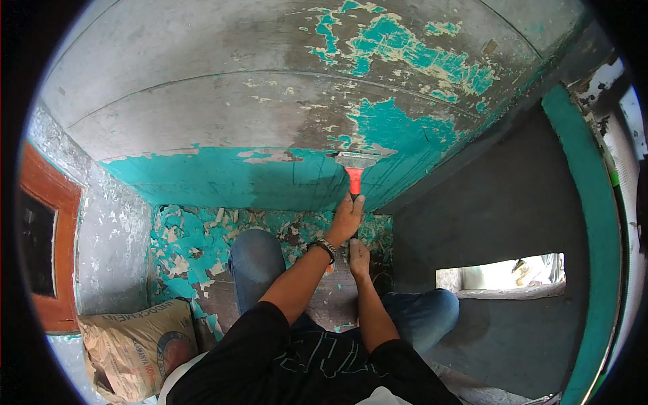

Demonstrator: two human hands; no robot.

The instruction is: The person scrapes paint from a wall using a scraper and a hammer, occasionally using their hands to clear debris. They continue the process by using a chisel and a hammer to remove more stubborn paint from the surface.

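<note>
My left hand [347, 219] is wrapped round the upper handle of a red and black scraper [354, 179]. Lower on the same handle, my right hand [359, 258] is closed too. The scraper's wide metal blade lies against the wall, at the lower edge of a patch of turquoise paint [398, 135]. Bare grey wall [202, 108] shows above and to the left, with ragged paint edges between. A dark bracelet [325, 250] circles my left wrist.
Peeled paint flakes [196, 246] cover the floor along the wall's foot, around my knees. A brown cement bag [142, 347] stands at lower left, below an orange-brown frame [64, 236]. On the right, a dark grey wall [493, 202] has a rectangular opening.
</note>
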